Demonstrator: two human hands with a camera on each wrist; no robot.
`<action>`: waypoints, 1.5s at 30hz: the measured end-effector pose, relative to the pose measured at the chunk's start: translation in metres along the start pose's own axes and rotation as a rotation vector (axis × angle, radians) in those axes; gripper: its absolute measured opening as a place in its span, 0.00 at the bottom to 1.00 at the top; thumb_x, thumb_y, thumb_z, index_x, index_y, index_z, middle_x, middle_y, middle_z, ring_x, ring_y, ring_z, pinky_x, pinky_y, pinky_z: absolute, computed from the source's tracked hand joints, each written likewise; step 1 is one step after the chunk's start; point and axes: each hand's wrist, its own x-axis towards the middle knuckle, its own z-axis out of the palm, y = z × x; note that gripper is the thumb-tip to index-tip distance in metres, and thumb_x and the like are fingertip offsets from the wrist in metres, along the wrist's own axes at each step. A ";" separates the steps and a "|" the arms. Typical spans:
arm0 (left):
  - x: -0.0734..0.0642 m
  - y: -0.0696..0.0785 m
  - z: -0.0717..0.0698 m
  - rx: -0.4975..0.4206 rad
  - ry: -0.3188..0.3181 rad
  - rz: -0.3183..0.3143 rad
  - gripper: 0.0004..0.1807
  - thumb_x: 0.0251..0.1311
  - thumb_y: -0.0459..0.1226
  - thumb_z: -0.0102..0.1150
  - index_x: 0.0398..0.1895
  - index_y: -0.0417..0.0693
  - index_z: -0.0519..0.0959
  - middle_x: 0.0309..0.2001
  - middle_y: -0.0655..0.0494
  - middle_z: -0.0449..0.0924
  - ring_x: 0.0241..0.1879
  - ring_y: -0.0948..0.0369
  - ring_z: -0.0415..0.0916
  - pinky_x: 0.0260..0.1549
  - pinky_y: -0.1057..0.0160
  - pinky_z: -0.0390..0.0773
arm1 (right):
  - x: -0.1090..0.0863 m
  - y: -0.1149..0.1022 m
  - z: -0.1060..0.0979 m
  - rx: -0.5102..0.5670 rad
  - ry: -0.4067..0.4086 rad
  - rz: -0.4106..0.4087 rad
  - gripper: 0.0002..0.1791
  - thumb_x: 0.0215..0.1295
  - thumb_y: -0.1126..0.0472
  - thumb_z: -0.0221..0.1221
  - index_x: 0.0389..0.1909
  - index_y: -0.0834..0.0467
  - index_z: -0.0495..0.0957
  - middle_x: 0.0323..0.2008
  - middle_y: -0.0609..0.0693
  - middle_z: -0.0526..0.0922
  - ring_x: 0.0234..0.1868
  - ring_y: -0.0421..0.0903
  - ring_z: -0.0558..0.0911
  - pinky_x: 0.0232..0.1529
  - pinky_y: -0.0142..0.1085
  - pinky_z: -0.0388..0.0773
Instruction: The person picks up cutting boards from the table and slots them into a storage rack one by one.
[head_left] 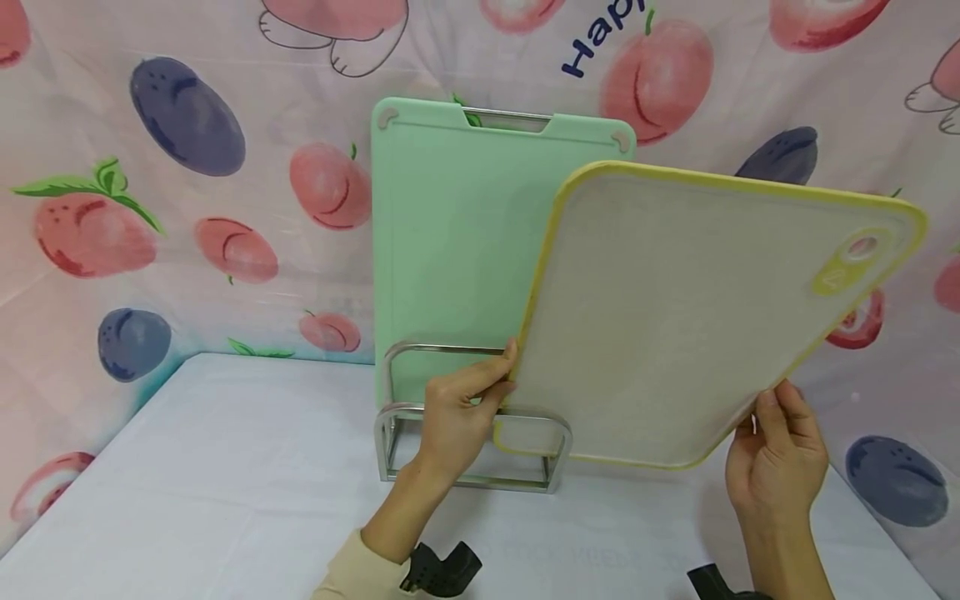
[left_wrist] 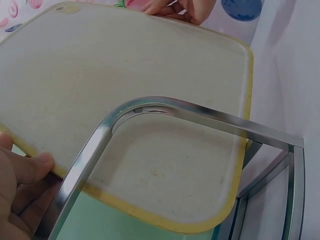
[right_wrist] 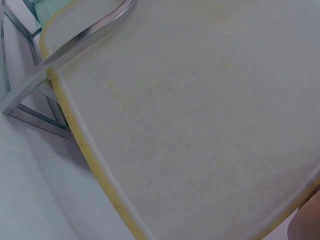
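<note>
A white cutting board (head_left: pixel 675 308) with a yellow rim is tilted, one lower corner inside the front slot of a metal rack (head_left: pixel 472 483). My left hand (head_left: pixel 461 408) pinches its left edge just above the rack's front bar. On its lower right edge, my right hand (head_left: pixel 780 450) grips it between thumb and fingers. The left wrist view shows the board's corner (left_wrist: pixel 170 200) behind the rack's curved bar (left_wrist: pixel 155 102). In the right wrist view the board (right_wrist: pixel 190 115) fills most of the frame, and only part of the right hand (right_wrist: pixel 306 220) shows.
A green cutting board (head_left: pixel 457 233) stands upright in the rack behind the white one. The rack rests on a white-covered table (head_left: pixel 187 483). Behind hangs a fruit-print cloth (head_left: pixel 247 308). Black wrist mounts (head_left: pixel 442 571) sit at both wrists.
</note>
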 end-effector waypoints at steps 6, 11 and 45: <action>0.000 0.000 -0.001 0.005 -0.003 0.004 0.25 0.42 0.17 0.67 0.49 0.30 0.79 0.44 0.42 0.82 0.40 0.52 0.83 0.34 0.66 0.83 | -0.001 0.000 -0.001 0.008 -0.018 0.003 0.12 0.56 0.85 0.54 0.41 0.78 0.78 0.38 0.62 0.77 0.32 0.54 0.79 0.29 0.38 0.75; 0.001 0.000 -0.005 0.008 0.007 -0.013 0.25 0.42 0.17 0.67 0.49 0.30 0.80 0.44 0.42 0.82 0.38 0.52 0.83 0.33 0.65 0.83 | -0.002 0.001 -0.002 0.030 -0.040 0.026 0.12 0.58 0.85 0.52 0.42 0.78 0.78 0.37 0.64 0.78 0.31 0.54 0.78 0.29 0.39 0.76; 0.005 -0.002 -0.020 0.004 0.006 -0.055 0.25 0.41 0.16 0.68 0.48 0.31 0.80 0.42 0.41 0.82 0.38 0.50 0.83 0.35 0.63 0.83 | -0.007 0.007 -0.004 -0.018 -0.113 0.079 0.15 0.57 0.87 0.52 0.43 0.76 0.78 0.38 0.64 0.82 0.38 0.54 0.81 0.37 0.41 0.79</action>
